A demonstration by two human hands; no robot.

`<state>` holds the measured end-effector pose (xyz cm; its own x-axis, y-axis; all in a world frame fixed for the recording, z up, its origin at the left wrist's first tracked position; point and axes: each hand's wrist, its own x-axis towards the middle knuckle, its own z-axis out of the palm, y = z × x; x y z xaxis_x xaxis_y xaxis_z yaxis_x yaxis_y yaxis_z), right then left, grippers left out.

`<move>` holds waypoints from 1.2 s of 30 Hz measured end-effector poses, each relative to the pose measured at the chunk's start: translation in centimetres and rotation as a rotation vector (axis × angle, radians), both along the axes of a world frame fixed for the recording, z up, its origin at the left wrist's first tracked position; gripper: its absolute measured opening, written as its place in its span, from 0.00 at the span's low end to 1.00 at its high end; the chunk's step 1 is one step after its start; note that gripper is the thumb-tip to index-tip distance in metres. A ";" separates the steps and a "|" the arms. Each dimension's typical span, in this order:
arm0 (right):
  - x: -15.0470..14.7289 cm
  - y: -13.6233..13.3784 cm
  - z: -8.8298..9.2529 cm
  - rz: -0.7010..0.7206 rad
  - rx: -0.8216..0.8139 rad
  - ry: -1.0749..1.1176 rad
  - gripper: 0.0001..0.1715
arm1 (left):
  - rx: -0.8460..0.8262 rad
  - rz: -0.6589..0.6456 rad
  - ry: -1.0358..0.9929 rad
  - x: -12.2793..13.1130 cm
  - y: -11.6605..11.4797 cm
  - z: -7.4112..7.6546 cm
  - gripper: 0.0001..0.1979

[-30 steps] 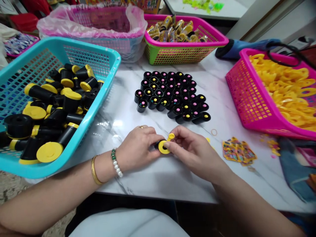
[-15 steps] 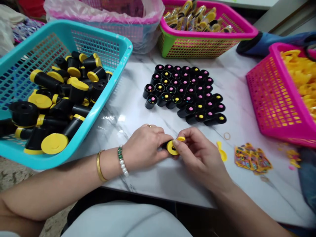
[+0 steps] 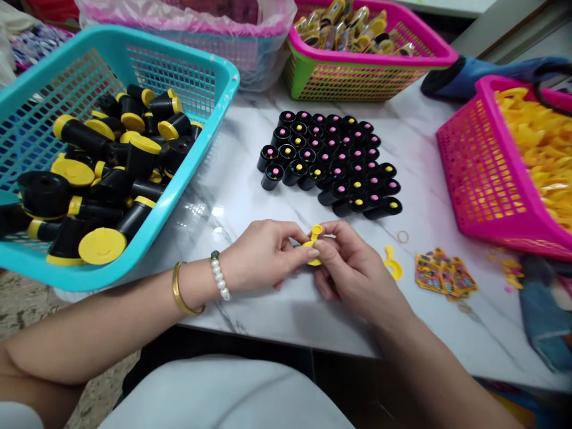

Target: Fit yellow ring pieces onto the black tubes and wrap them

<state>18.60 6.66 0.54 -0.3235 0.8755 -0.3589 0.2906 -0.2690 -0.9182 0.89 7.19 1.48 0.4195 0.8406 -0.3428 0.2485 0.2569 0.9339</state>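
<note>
My left hand (image 3: 268, 253) and my right hand (image 3: 351, 257) meet near the table's front edge, both closed on a yellow flip-top cap (image 3: 317, 231). The cap's small round lid stands up on its strap, and part of its ring shows between my thumbs. Whatever lies beneath the cap is hidden by my fingers. Beyond my hands stands a group of black tubes (image 3: 335, 193), open at the top, with pink or yellow discs inside. Right of my right hand lies a loose yellow cap (image 3: 393, 266).
At left, a turquoise basket (image 3: 179, 193) holds black tubes with yellow caps. A pink-and-green basket (image 3: 348, 80) stands behind; a pink basket (image 3: 473, 179) of yellow parts is right. Printed cards (image 3: 444, 275) and a rubber band (image 3: 403, 237) lie on the table.
Both thumbs have come together on the cap, and its lid now points upward. The black tube seen in my left hand before is hidden now. The view has shifted slightly.
</note>
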 end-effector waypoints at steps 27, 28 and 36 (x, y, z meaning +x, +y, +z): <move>0.9 -1.4 -0.5 -0.170 -0.039 0.168 0.17 | 0.545 -0.190 0.241 0.2 -0.7 -1.7 0.07; 0.9 -1.4 -0.6 -0.179 -0.071 0.183 0.17 | 0.548 -0.188 0.249 0.2 -0.7 -1.6 0.07; 1.1 -0.1 0.2 -0.120 -0.111 0.154 0.16 | 0.580 -0.210 0.306 0.1 -0.5 -1.7 0.07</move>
